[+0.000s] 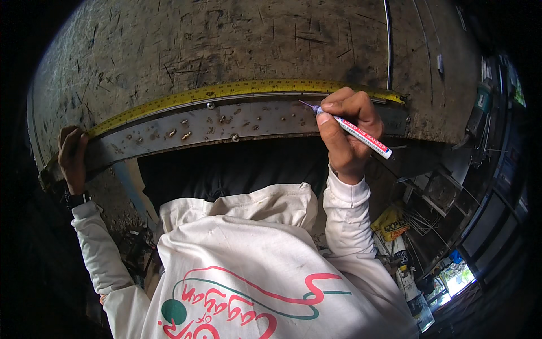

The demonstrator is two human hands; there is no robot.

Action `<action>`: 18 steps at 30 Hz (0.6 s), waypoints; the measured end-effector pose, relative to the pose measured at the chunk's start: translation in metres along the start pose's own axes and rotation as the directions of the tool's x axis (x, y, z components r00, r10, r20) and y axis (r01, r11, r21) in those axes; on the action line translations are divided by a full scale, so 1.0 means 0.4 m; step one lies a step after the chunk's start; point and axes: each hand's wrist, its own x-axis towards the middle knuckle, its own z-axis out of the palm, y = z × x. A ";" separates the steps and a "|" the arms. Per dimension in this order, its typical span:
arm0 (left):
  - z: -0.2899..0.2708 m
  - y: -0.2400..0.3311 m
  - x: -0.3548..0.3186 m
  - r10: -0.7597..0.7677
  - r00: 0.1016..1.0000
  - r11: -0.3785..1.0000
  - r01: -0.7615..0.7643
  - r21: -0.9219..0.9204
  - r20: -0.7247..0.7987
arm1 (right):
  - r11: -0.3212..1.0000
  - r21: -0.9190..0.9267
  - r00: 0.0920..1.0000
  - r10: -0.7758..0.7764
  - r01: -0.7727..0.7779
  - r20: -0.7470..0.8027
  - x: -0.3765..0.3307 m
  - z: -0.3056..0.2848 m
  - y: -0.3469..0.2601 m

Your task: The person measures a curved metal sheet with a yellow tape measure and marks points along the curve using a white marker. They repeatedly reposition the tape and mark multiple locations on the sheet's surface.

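Note:
A yellow tape measure blade (pixel 243 88) lies stretched from left to right along a long metal bar (pixel 271 125) at the table's near edge. The bar has brown, scabby spots on its grey face. At the far left end, my left hand (pixel 72 161) is closed with its fingertips on the tape's end. My right hand (pixel 351 135) grips a slim white and red marker (pixel 370 141) between thumb and fingers, near the tape's right part. The marker's thin purple tip points left, just over the bar's upper edge. Whether the tip touches metal I cannot tell.
The worn brown tabletop (pixel 226 45) carries many dark scratches. Behind my right hand, a thin metal rod (pixel 389 45) runs away across it. A grinder-like tool (pixel 480 107) rests at the right. Below right are a yellow bag (pixel 389 223) and metal frames (pixel 440 192).

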 end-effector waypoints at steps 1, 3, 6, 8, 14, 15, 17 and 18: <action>0.002 -0.005 -0.002 -0.003 1.000 1.000 0.003 -0.001 -0.002 | 1.000 0.000 1.000 -0.001 0.001 -0.004 0.000 0.000 0.000; 0.005 -0.011 -0.005 -0.013 1.000 1.000 0.013 -0.014 -0.007 | 1.000 -0.001 1.000 -0.002 0.002 -0.012 -0.002 0.001 0.001; 0.001 -0.011 -0.008 -0.032 0.999 0.999 0.032 -0.030 -0.011 | 0.999 -0.029 0.999 -0.027 0.026 -0.037 -0.003 0.003 0.003; 0.002 -0.012 -0.007 -0.031 0.999 0.999 0.031 -0.027 -0.009 | 0.998 -0.052 0.999 -0.020 0.017 -0.046 -0.003 0.005 -0.001; 0.002 -0.006 -0.006 -0.015 1.000 0.998 0.015 -0.065 -0.004 | 0.998 -0.050 0.998 -0.044 0.042 -0.038 0.008 0.024 -0.010; 0.002 -0.005 -0.004 -0.008 1.000 0.998 0.007 -0.061 -0.011 | 0.998 -0.052 0.998 -0.048 0.046 -0.036 0.013 0.032 -0.016; 0.003 -0.004 0.000 0.010 1.000 0.998 -0.011 -0.054 -0.024 | 0.997 -0.064 0.999 -0.044 0.044 -0.006 0.027 0.050 -0.027; 0.002 -0.005 -0.001 0.011 1.000 0.999 -0.013 -0.050 -0.023 | 0.997 -0.070 0.999 -0.042 0.043 0.009 0.030 0.055 -0.029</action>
